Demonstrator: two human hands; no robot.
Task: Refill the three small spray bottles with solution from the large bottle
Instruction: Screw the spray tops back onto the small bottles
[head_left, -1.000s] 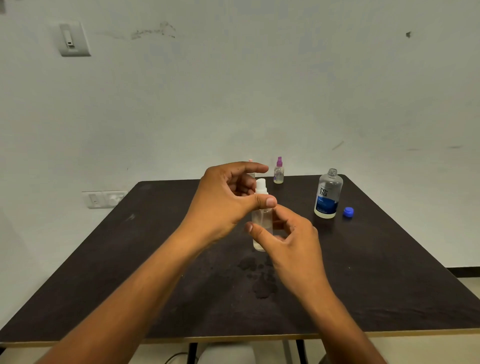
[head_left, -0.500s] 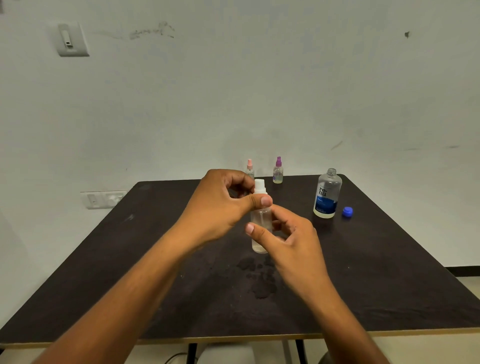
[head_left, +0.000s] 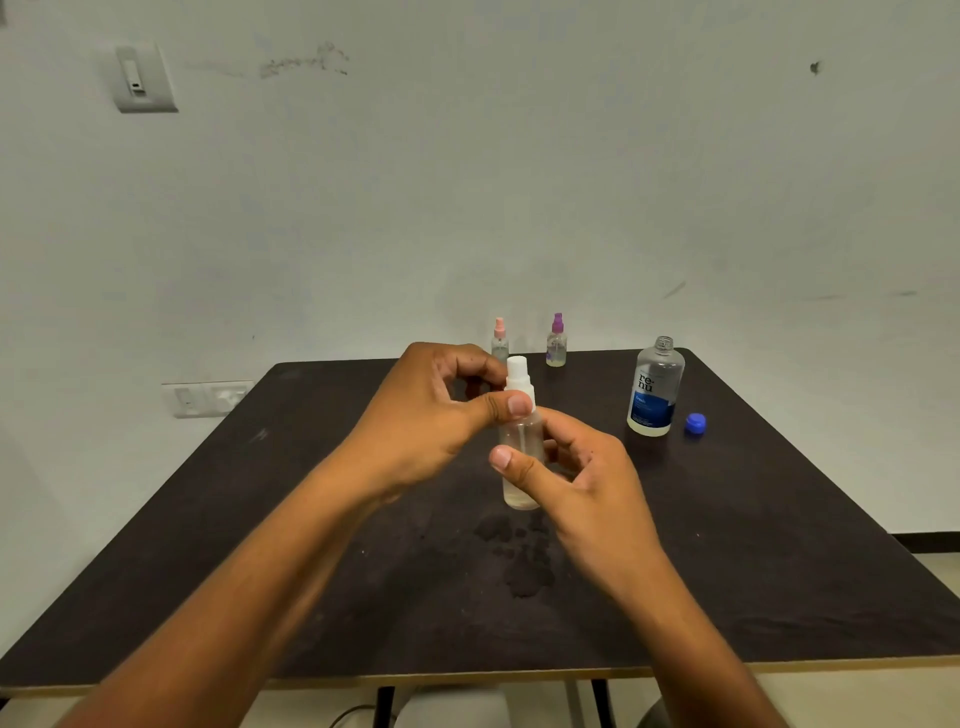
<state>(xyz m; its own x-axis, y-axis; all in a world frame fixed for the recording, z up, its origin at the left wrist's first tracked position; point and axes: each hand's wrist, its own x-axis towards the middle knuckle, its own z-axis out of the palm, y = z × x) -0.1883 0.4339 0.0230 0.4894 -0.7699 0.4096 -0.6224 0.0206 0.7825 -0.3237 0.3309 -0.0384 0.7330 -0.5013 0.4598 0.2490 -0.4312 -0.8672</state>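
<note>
**Operator A:** Report the position of the white-capped spray bottle (head_left: 521, 457).

**Operator B:** It stood upright at the centre of the frame, held over the dark table (head_left: 208, 545). Its clear body showed a small amount of liquid at the base. Whether the base touched the table surface could not be told.

**Operator A:** State of the left hand (head_left: 431, 415)?

**Operator B:** Closed around the white cap (head_left: 518, 376). The thumb pressed the near side of the cap's collar; the curled fingers wrapped the far side.

**Operator A:** And the right hand (head_left: 587, 478)?

**Operator B:** Clamped on the bottle body, just below the left hand. The thumb lay across the front of the body; the fingers curled behind it.

**Operator A:** Locate the remaining items.

**Operator B:** The large bottle (head_left: 654, 389) stood upright right of centre, its neck uncapped, with a blue label. The blue cap (head_left: 695, 423) lay on the table just to its right, not touching it. The pink-topped spray bottle (head_left: 500, 340) and the purple-topped spray bottle (head_left: 556, 343) stood near each other at the table's far edge, above the hands in the frame, both capped. Dark wet patches (head_left: 519, 561) marked the table below the held bottle.
</note>
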